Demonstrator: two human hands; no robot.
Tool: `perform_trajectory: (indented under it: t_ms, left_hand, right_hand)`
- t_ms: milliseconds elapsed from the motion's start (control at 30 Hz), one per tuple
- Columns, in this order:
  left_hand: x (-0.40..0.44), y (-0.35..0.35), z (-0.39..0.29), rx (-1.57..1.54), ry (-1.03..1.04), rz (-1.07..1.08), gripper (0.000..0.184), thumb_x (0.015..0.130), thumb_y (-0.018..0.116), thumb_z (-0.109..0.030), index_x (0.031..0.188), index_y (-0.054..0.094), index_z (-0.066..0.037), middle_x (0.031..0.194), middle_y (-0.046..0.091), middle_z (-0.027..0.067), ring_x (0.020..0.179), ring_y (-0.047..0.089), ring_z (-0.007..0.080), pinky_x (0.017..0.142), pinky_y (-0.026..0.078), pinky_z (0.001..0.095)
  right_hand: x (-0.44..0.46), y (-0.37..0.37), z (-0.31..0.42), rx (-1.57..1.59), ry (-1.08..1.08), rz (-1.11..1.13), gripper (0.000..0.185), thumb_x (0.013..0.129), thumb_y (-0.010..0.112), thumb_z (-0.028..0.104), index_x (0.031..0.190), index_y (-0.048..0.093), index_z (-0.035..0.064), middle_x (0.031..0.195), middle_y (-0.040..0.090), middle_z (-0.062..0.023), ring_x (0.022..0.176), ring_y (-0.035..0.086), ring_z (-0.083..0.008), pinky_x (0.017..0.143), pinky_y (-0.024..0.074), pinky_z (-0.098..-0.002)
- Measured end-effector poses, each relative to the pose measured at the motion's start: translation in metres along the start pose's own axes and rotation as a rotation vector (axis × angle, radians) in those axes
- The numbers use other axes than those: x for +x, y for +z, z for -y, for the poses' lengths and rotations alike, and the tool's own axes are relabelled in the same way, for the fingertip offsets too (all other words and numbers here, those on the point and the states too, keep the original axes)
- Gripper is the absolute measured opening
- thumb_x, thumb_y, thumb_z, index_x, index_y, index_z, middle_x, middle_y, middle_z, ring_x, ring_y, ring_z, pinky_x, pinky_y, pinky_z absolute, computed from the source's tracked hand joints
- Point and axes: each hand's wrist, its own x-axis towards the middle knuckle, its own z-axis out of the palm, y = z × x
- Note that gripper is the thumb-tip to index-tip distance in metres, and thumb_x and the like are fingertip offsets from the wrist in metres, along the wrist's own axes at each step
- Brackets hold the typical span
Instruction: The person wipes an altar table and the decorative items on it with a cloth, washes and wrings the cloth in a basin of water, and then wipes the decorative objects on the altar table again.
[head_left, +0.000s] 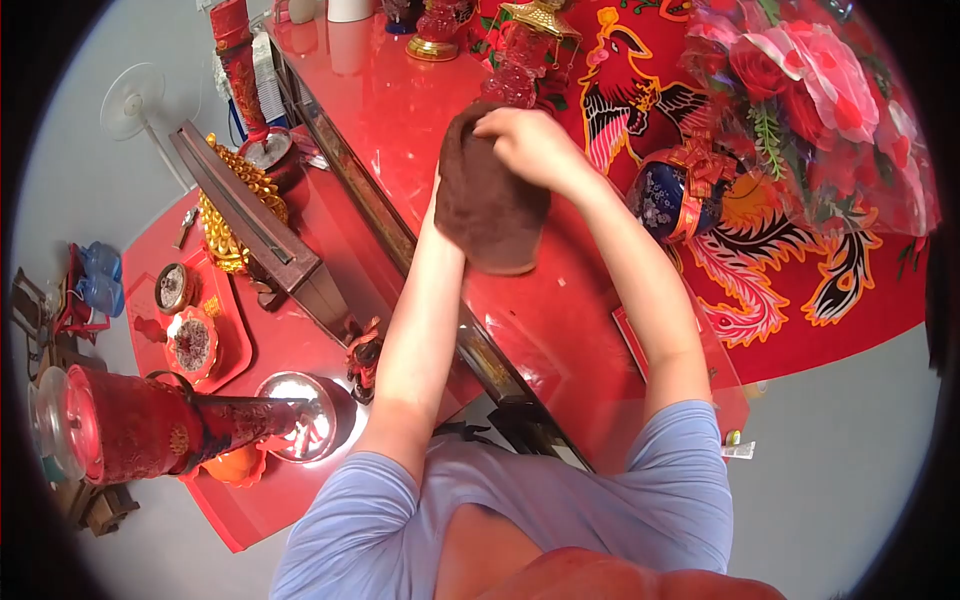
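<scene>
A brown cloth [490,210] is held up above the red tabletop. My right hand [525,145] grips its upper edge with curled fingers. My left forearm [425,290] reaches up behind the cloth, which covers my left hand, so those fingers are hidden. Just beyond the cloth stands a red glass stand with a gold top [525,60]. Right of my right hand sits a dark blue round vase with an orange bow [675,195].
A wrapped bouquet [800,90] rests at the right on a red phoenix-embroidered cloth [650,70]. To the left, a lower red table [250,510] bears a brown wooden piece [260,220], a gold ornament [230,225], a red tray [235,330], and large red candles [130,425].
</scene>
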Motion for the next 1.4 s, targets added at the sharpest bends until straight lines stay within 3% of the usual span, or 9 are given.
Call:
perform_trajectory:
  t_ms: [167,300,433,500,567,700,900,1033,1400]
  left_hand:
    - [0.002,0.053,-0.034,-0.158,0.134,-0.497,0.031,0.098,0.05,-0.029,0.115,0.062,-0.005,0.101,0.067,0.0043,0.086,0.067,0.0184,0.072,0.057,0.0318]
    - [0.043,0.056,-0.024,-0.176,0.292,-0.684,0.054,0.102,0.041,-0.044,0.136,0.051,-0.003,0.134,0.054,0.0083,0.123,0.052,0.0171,0.106,0.04,0.0329]
    - [0.112,-0.017,0.046,0.875,0.384,-0.575,0.048,0.104,0.039,-0.035,0.119,0.053,0.009,0.128,0.053,0.0225,0.12,0.049,0.0334,0.106,0.034,0.0391]
    - [0.131,-0.036,0.081,1.534,0.414,-0.597,0.038,0.099,0.046,-0.029,0.103,0.054,0.009,0.112,0.053,0.0266,0.11,0.049,0.0415,0.101,0.036,0.0465]
    - [0.127,-0.015,0.079,1.698,0.363,-0.671,0.037,0.098,0.043,-0.026,0.098,0.051,0.01,0.116,0.049,0.0295,0.114,0.045,0.0442,0.099,0.037,0.0499]
    - [0.154,-0.046,0.058,1.511,0.375,-0.595,0.036,0.095,0.042,-0.025,0.099,0.059,0.006,0.094,0.059,0.023,0.096,0.055,0.0451,0.09,0.043,0.052]
    - [0.207,-0.079,0.014,0.507,-0.388,-0.202,0.041,0.099,0.045,-0.04,0.107,0.067,-0.006,0.092,0.068,0.0064,0.079,0.06,0.017,0.067,0.05,0.0329]
    - [0.211,-0.027,-0.015,0.535,-0.732,-0.193,0.041,0.103,0.04,-0.036,0.111,0.065,-0.004,0.102,0.067,0.0092,0.091,0.06,0.0217,0.08,0.049,0.034]
    - [0.198,-0.063,0.008,1.196,-0.173,-0.302,0.055,0.102,0.032,-0.04,0.118,0.062,0.004,0.114,0.065,0.0243,0.114,0.058,0.0343,0.099,0.042,0.0379]
  right_hand:
    - [0.031,0.009,-0.094,0.25,0.525,-0.445,0.021,0.081,0.058,0.02,0.086,0.075,0.0073,0.082,0.073,-0.0114,0.083,0.072,-0.0233,0.073,0.0552,-0.0372]
    - [0.073,0.035,-0.15,0.349,0.426,-0.629,0.036,0.083,0.069,0.032,0.089,0.068,-0.0032,0.081,0.07,-0.0138,0.081,0.068,-0.0195,0.072,0.0518,-0.0339]
    - [0.106,0.03,-0.148,0.733,0.535,-0.277,0.053,0.087,0.072,0.04,0.113,0.061,-0.0045,0.106,0.067,-0.0107,0.09,0.058,-0.0126,0.08,0.0463,-0.0301]
    - [0.116,0.052,-0.14,0.742,0.293,-0.776,0.059,0.082,0.073,0.051,0.096,0.065,-0.0061,0.084,0.07,-0.0188,0.084,0.069,-0.0288,0.075,0.051,-0.0396]
    - [0.12,0.065,-0.148,0.52,0.414,-0.713,0.087,0.084,0.065,0.061,0.135,0.039,-0.0035,0.121,0.06,-0.029,0.116,0.057,-0.0441,0.093,0.0457,-0.0472]
    - [0.113,0.058,-0.137,0.553,0.364,-0.735,0.076,0.086,0.063,0.059,0.123,0.049,-0.0056,0.115,0.061,-0.0296,0.111,0.058,-0.0458,0.09,0.0461,-0.0483]
    - [0.107,0.055,-0.141,0.515,0.324,-0.65,0.075,0.093,0.058,0.055,0.135,0.04,-0.0037,0.126,0.057,-0.0298,0.12,0.055,-0.0415,0.1,0.0428,-0.0423]
    - [0.105,0.055,-0.135,0.494,0.259,-0.702,0.073,0.093,0.058,0.054,0.133,0.041,-0.0045,0.123,0.057,-0.032,0.118,0.055,-0.0443,0.098,0.0438,-0.0443]
    - [0.111,0.064,-0.139,0.435,0.342,-0.742,0.072,0.09,0.061,0.054,0.126,0.046,-0.0066,0.114,0.062,-0.0312,0.11,0.058,-0.0461,0.092,0.0464,-0.0475]
